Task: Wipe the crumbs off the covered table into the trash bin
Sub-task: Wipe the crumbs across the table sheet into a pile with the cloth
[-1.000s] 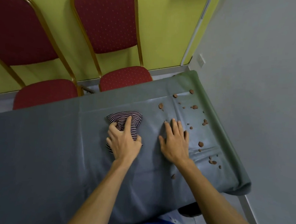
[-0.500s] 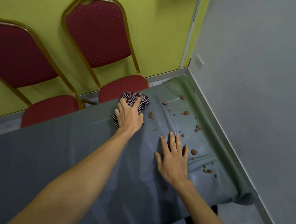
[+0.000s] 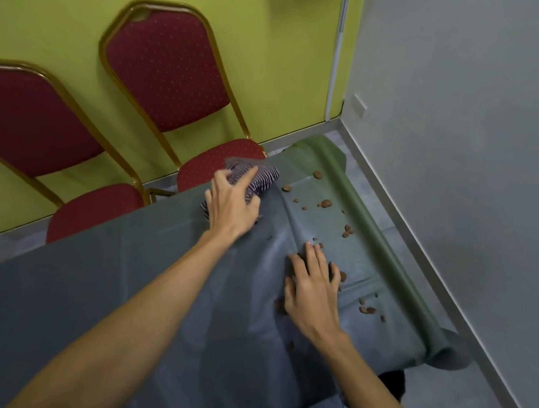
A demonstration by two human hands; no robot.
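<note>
Hardly any wiping is done: the crumbs (image 3: 325, 203) lie scattered over the right end of the covered tabletop (image 3: 99, 288), none swept off. The left hand (image 3: 230, 201) has its grip bunched round the striped cloth (image 3: 262, 175) at the far edge. The right hand (image 3: 313, 288) lies flat on the cover, fingers straight. A second ago that cloth sat beside the right hand, which hasn't budged.

Light is soft, even and medium-bright; source not visible. Shadows are faint, no hard edges. Pale sheen sits on the creases of the grey-green plastic-covered tabletop (image 3: 362, 266). Purple-striped bunched cloth (image 3: 263, 175) and left hand (image 3: 230, 204) show motion blur. Wide-angle lens bows and tilts the gold-framed red padded chairs (image 3: 166, 71) toward the frame edges.
</note>
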